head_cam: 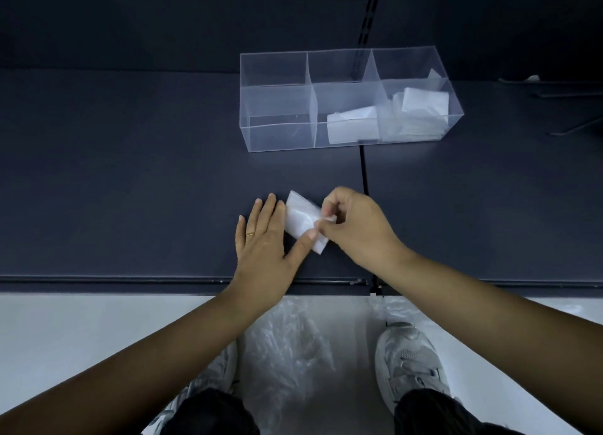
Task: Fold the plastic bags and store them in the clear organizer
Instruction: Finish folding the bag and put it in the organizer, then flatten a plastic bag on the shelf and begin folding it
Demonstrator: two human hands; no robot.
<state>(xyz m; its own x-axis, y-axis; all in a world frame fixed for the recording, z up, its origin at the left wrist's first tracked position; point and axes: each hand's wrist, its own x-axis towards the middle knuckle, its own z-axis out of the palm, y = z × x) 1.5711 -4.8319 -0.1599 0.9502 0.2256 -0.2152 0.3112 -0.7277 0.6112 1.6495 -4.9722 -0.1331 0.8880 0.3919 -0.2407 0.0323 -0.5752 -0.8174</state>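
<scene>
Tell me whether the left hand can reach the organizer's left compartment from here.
Probably yes. The left hand lies flat, thumb on the folded bag, and only bare dark surface separates it from the open-topped organizer straight ahead; nothing stands between.

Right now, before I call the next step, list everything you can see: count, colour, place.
clear organizer: one, transparent, six compartments, at the back of the shelf.
folded bags: several, whitish, in the organizer's middle front and right-end compartments; exact count unclear.
bag being folded: one, translucent white, near the shelf's front, between the hands.
loose bags: a heap, clear, on the floor between the shoes.
shelf: one, dark blue-grey, under the organizer and hands.
shoes: two, white-grey, on the floor.
ring: one, gold, on the left hand.
left hand: flat on the shelf, thumb on the bag.
right hand: pinches the bag's right end.
</scene>
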